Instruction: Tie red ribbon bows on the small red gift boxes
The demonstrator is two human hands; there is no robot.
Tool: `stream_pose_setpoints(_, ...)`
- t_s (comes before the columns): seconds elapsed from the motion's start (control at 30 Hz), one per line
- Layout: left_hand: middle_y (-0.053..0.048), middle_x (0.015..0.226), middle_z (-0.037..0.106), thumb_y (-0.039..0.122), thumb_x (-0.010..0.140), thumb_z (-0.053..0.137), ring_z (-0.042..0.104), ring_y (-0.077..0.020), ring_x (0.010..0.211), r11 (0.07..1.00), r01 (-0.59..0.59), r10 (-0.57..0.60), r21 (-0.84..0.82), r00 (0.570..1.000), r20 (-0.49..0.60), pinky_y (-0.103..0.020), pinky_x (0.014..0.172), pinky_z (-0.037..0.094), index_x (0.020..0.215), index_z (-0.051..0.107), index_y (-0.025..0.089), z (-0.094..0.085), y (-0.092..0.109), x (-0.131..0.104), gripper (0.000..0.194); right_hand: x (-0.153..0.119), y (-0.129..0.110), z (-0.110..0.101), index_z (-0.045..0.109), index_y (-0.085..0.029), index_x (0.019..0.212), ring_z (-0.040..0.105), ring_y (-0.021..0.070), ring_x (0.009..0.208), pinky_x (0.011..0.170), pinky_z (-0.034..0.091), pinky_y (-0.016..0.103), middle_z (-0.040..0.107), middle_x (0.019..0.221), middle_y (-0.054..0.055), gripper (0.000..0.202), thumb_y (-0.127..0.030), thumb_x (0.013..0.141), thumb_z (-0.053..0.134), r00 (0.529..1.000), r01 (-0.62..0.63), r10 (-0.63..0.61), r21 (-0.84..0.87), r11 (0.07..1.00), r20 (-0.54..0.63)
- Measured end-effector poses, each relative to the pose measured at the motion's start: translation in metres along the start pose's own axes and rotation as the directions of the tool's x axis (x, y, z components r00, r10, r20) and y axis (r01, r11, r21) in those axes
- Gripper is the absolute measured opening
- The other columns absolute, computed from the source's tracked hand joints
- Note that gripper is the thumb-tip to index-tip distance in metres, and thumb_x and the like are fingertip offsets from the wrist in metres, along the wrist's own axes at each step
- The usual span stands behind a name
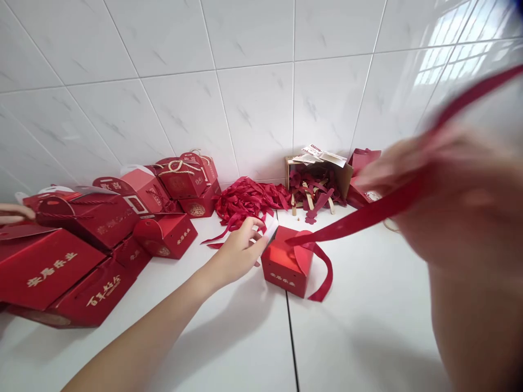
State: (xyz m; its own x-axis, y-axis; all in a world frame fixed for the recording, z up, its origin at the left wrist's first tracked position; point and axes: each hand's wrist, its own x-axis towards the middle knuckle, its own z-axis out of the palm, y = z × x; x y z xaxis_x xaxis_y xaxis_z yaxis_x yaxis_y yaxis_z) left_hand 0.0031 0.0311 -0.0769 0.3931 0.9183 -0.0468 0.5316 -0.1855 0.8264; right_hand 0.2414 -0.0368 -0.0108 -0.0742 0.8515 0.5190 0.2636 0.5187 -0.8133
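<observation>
A small red box [286, 264] with gold characters stands on the white surface in the middle. My left hand [244, 245] is at its left side, thumb and fingers pinching the raised white-faced flap [271, 228]. A red ribbon [359, 220] runs from the top of the box up to the right, and its other end curls down on the box's right side. Close to the camera at the right, my right hand [445, 201] is blurred, with the ribbon passing through its fingers.
Red gift boxes [100, 218] are stacked at the left, where another person's hand [16, 213] touches one. Behind the small box lie a ribbon pile [249, 198] and an open carton [345, 179] of dark red pieces, beside another red box [363, 160]. A tiled wall [261, 114] rises behind.
</observation>
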Motion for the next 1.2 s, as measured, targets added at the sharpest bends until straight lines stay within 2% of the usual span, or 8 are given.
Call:
stream_pose_setpoints(0.07, -0.001, 0.088, 0.056, 0.039, 0.085, 0.046, 0.058, -0.0171, 0.076, 0.996, 0.03, -0.029, -0.083, 0.999, 0.02, -0.034, 0.063, 0.056, 0.109, 0.041, 0.026, -0.001, -0.001, 0.002, 0.028, 0.005, 0.009, 0.019, 0.06, -0.023, 0.075, 0.058, 0.0194, 0.081, 0.066, 0.045, 0.031, 0.062, 0.081, 0.002, 0.013, -0.033, 0.082, 0.055, 0.996, -0.007, 0.012, -0.067, 0.998, 0.084)
stream_pose_setpoints(0.17, 0.0, 0.087, 0.054, 0.035, 0.084, 0.049, 0.057, -0.0154, 0.073, 0.986, 0.061, -0.056, -0.155, 0.998, 0.031, -0.036, 0.064, 0.058, 0.109, 0.042, 0.025, -0.001, 0.001, 0.001, 0.028, 0.015, 0.032, 0.047, 0.06, -0.02, 0.072, 0.057, 0.0172, 0.079, 0.068, 0.042, 0.029, 0.063, 0.085, 0.002, 0.012, -0.026, 0.079, 0.052, 0.953, -0.051, 0.144, -0.326, 0.944, 0.268)
stream_pose_setpoints(0.27, 0.0, 0.087, 0.055, 0.034, 0.083, 0.049, 0.058, -0.0149, 0.072, 0.982, 0.078, -0.071, -0.175, 0.996, 0.046, -0.036, 0.065, 0.058, 0.109, 0.041, 0.024, -0.001, 0.005, -0.001, 0.029, 0.021, 0.052, 0.063, 0.056, -0.019, 0.069, 0.055, 0.0153, 0.071, 0.062, 0.039, 0.027, 0.061, 0.078, 0.002, 0.011, -0.022, 0.077, 0.048, 0.921, -0.07, 0.232, -0.455, 0.888, 0.312)
stream_pose_setpoints(0.37, -0.001, 0.086, 0.056, 0.031, 0.084, 0.047, 0.058, -0.0149, 0.072, 0.982, 0.087, -0.078, -0.169, 0.995, 0.056, -0.036, 0.066, 0.058, 0.111, 0.041, 0.024, -0.001, 0.008, -0.002, 0.029, 0.021, 0.06, 0.066, 0.05, -0.019, 0.062, 0.05, 0.0142, 0.062, 0.056, 0.035, 0.026, 0.057, 0.068, 0.001, 0.012, -0.021, 0.073, 0.048, 0.895, -0.102, 0.303, -0.514, 0.852, 0.326)
stream_pose_setpoints(0.73, 0.0, 0.088, 0.055, 0.03, 0.084, 0.049, 0.058, -0.0144, 0.074, 0.98, 0.061, -0.045, -0.189, 0.995, 0.088, -0.035, 0.067, 0.058, 0.114, 0.041, 0.025, 0.002, 0.003, -0.006, 0.031, 0.027, 0.072, 0.067, 0.037, -0.018, 0.055, 0.039, 0.012, 0.057, 0.054, 0.032, 0.026, 0.042, 0.062, 0.0, 0.025, -0.029, 0.076, 0.044, 0.797, -0.313, 0.387, -0.232, 0.921, 0.463)
stream_pose_setpoints(0.87, 0.0, 0.087, 0.055, 0.029, 0.083, 0.049, 0.059, -0.015, 0.074, 0.976, 0.059, -0.037, -0.207, 0.993, 0.109, -0.036, 0.068, 0.058, 0.115, 0.042, 0.024, 0.003, 0.003, -0.007, 0.033, 0.028, 0.067, 0.063, 0.047, -0.018, 0.062, 0.038, 0.0126, 0.058, 0.052, 0.029, 0.026, 0.045, 0.064, 0.0, 0.023, -0.036, 0.076, 0.046, 0.796, -0.373, 0.407, -0.166, 0.913, 0.448)
stream_pose_setpoints(0.97, 0.0, 0.086, 0.054, 0.028, 0.083, 0.05, 0.059, -0.0148, 0.076, 0.978, 0.052, -0.033, -0.2, 0.995, 0.099, -0.037, 0.068, 0.059, 0.115, 0.042, 0.024, 0.004, 0.005, -0.008, 0.033, 0.028, 0.065, 0.06, 0.051, -0.018, 0.063, 0.041, 0.0137, 0.061, 0.053, 0.03, 0.027, 0.048, 0.066, 0.0, 0.019, -0.033, 0.075, 0.046, 0.799, -0.392, 0.417, -0.15, 0.908, 0.433)
stream_pose_setpoints(1.2, 0.0, 0.086, 0.052, 0.028, 0.083, 0.05, 0.057, -0.0151, 0.08, 0.984, 0.046, -0.028, -0.17, 0.994, 0.107, -0.035, 0.07, 0.059, 0.114, 0.042, 0.024, 0.005, 0.01, -0.014, 0.032, 0.029, 0.069, 0.062, 0.049, -0.018, 0.064, 0.037, 0.0124, 0.057, 0.052, 0.027, 0.027, 0.042, 0.06, -0.001, 0.015, -0.03, 0.073, 0.047, 0.79, -0.42, 0.431, -0.127, 0.898, 0.435)
